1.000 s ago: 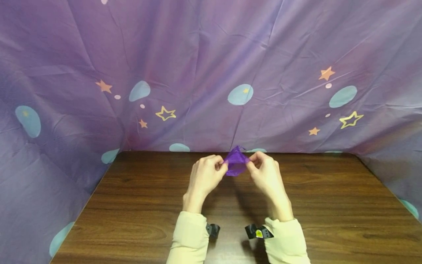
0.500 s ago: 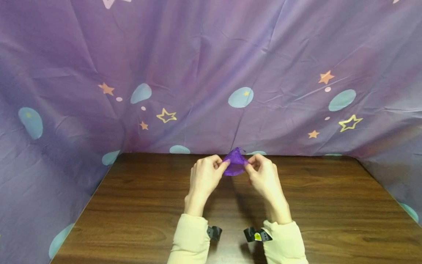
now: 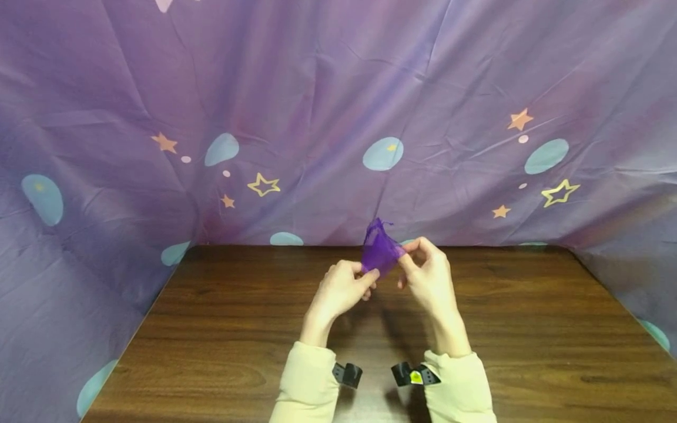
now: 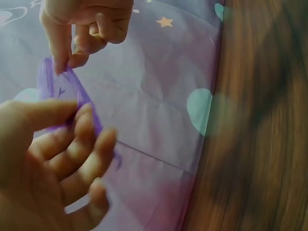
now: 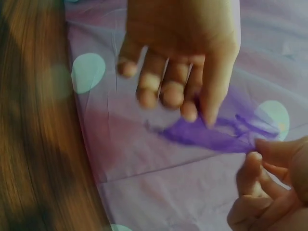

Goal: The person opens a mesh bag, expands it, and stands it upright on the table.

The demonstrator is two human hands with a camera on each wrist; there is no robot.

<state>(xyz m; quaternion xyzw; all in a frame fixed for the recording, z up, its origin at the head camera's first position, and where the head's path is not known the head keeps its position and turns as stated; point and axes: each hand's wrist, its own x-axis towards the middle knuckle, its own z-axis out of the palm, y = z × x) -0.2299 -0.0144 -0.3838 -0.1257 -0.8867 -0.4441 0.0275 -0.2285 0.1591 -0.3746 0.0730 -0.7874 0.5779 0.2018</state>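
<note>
A sheer purple pouch (image 3: 379, 249) with a thin string at its tip is held up above the far part of the table. My left hand (image 3: 342, 288) pinches its lower left side between thumb and fingers. On the other side, the thumb and index finger of my right hand (image 3: 429, 276) pinch its right edge. In the left wrist view the pouch (image 4: 60, 89) stretches between both hands, partly hidden by left fingers. From the right wrist, the pouch (image 5: 202, 137) looks thin and see-through, its gathered end pointing away.
A dark wood-grain table (image 3: 222, 317) lies below the hands. Behind it hangs a purple cloth backdrop (image 3: 317, 106) with stars and pale blue spots, which also covers the left and right sides. Black wrist mounts (image 3: 349, 375) sit at the sleeve cuffs.
My left hand has come lower and turned, its thumb now across the pouch's lower part. The pouch has tilted, its tip higher. My right hand has stayed near its place, still pinching.
</note>
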